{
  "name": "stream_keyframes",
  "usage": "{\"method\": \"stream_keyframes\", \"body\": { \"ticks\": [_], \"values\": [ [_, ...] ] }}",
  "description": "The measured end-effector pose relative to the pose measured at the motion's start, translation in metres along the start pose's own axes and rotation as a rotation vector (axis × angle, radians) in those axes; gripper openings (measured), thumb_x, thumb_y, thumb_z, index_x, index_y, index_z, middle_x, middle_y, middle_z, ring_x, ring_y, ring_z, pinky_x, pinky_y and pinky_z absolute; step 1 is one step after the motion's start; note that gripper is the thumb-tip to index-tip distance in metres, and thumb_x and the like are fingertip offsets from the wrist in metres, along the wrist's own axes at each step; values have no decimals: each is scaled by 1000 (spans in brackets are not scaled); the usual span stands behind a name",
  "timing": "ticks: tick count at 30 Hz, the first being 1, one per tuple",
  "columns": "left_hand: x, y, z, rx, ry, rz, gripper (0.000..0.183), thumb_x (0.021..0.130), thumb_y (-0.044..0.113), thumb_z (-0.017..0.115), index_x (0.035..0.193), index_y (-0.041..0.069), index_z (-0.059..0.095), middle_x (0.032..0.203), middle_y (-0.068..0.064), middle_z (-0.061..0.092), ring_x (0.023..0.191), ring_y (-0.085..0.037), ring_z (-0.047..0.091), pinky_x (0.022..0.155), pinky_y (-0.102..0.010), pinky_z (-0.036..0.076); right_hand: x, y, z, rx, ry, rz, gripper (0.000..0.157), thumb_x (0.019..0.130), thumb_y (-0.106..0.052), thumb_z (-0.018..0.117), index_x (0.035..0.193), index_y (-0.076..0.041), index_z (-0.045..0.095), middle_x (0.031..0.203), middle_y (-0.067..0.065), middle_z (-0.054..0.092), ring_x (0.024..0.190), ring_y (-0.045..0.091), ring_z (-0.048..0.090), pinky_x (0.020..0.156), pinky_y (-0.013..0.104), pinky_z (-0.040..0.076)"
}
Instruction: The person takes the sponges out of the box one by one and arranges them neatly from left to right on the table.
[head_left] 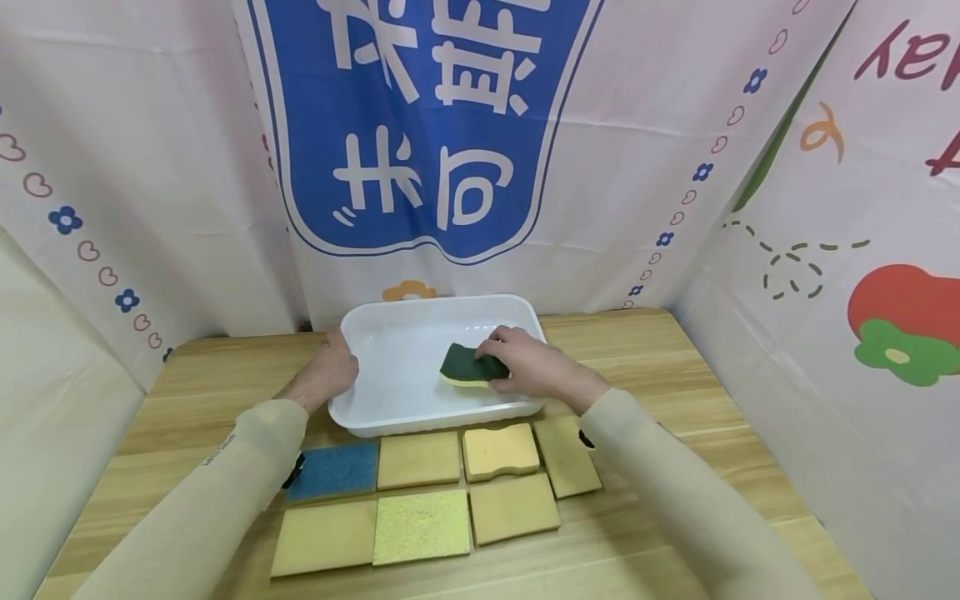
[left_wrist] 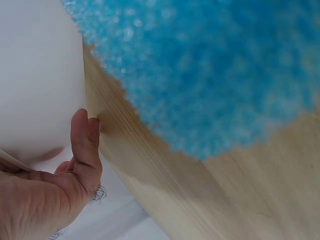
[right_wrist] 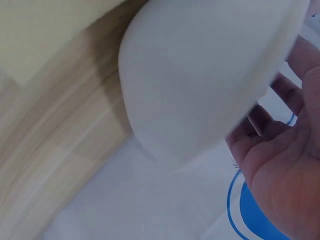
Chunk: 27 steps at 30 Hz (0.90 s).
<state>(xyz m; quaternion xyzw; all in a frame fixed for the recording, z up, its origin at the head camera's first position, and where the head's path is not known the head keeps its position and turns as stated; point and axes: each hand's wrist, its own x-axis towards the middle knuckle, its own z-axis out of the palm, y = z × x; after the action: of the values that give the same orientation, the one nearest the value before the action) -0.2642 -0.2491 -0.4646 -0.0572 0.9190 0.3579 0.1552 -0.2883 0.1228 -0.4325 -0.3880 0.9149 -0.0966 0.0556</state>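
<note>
A white rectangular tray stands at the back of the table. My left hand grips its left rim, and in the left wrist view the fingers lie along the outside of the wall. Over the right part of the tray, my right hand pinches a sponge with a dark green top and a yellow underside. The tray's white wall hides that sponge in the right wrist view, where part of my right hand shows beyond the rim.
In front of the tray lie a blue sponge, a speckled yellow sponge, a wavy-edged yellow sponge and several flat yellowish sponges on the wooden table. A printed white cloth hangs behind the tray.
</note>
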Motion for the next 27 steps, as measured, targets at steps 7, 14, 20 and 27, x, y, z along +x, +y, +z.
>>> {"method": "stream_keyframes", "body": {
  "ticks": [7, 14, 20, 27],
  "values": [
    [0, 0, -1, 10, 2, 6, 76, 117, 5, 25, 174, -19, -19, 154, -51, 50, 129, -53, 77, 83, -44, 77, -23, -7, -20, 24, 3, -19, 48, 105, -21, 89, 150, -9, 76, 149, 16, 71, 136, 32, 69, 116, 47, 66],
    [1, -1, -1, -3, 0, 11, 75, 116, 6, 23, 173, -20, -20, 142, -48, 56, 114, -48, 84, 73, -41, 76, -48, -7, -34, 63, 27, -36, 47, 104, -18, 90, 147, -8, 77, 145, 15, 70, 129, 30, 69, 111, 46, 66],
    [1, -2, 0, -8, -1, 8, 76, 116, 6, 23, 173, -20, -20, 144, -49, 55, 114, -49, 83, 73, -41, 76, -67, -3, -43, 105, 65, -43, 48, 101, -17, 91, 146, -7, 77, 143, 15, 69, 127, 30, 68, 110, 48, 65],
    [0, 0, -1, -5, -4, 10, 76, 117, 7, 23, 173, -19, -21, 147, -48, 54, 116, -48, 82, 73, -40, 76, -95, -7, -50, 126, 100, 62, 48, 101, -17, 91, 146, -6, 76, 143, 15, 69, 126, 29, 67, 107, 47, 66]
  ]
}}
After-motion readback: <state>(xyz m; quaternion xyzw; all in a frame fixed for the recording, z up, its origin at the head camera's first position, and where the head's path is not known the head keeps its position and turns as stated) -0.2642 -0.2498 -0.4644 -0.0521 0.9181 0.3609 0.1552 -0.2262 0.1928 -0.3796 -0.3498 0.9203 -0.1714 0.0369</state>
